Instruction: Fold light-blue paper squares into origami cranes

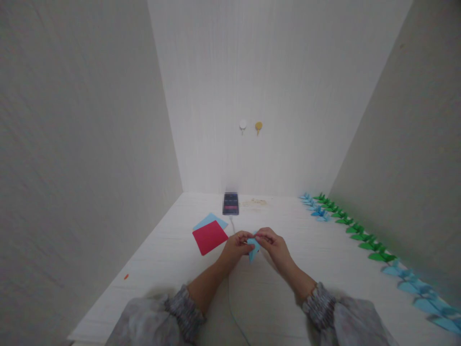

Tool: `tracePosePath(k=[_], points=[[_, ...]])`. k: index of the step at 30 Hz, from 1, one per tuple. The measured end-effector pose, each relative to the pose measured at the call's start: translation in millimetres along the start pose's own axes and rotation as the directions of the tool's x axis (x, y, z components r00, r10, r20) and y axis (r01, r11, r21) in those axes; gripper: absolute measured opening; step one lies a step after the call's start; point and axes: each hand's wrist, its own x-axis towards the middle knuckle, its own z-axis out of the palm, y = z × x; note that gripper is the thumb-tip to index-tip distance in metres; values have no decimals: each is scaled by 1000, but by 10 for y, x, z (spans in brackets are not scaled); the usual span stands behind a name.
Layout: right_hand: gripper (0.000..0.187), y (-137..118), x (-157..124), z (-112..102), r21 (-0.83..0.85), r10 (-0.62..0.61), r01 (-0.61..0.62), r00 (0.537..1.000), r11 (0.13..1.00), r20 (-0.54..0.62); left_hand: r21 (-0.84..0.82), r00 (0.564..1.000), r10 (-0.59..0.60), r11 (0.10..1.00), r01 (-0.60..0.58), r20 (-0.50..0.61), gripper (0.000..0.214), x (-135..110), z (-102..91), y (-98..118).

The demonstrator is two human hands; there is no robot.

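My left hand (236, 248) and my right hand (274, 245) meet above the middle of the white table (162, 269). Both pinch a small folded piece of light blue paper (254, 250), which hangs point down between the fingers. The fingers of both hands are closed on its upper edge. Grey patterned sleeves cover my forearms at the bottom of the view.
A red paper square (210, 237) lies on a light blue sheet (209, 220) left of the hands. A phone (231, 203) stands at the back with a cable running toward me. Folded green (355, 230) and blue (414, 286) paper figures line the right wall. Two hooks (250, 126) hang on the back wall.
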Motion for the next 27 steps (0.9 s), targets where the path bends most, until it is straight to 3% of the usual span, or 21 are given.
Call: tracePosePath(k=[6,14,20,27], points=[[13,-34,-11,-105,-182,-134,169,973,969,189,-64,996,-45,997,40,-78,25,10,-20,-35],[10,29,-60,-157,-267,-120,224,927,938,355,-13,993,-103,995,103,-52,28,7,-33,-102],[16,-18,-99,-176,-307,-196,332,896,892,399,-10,989,-145,989,145,-12,31,-32,-11,-40],[17,-34,-136,-158,-303,-276,432,853,850,443,61,989,-133,989,137,-71,20,-2,-64,-96]])
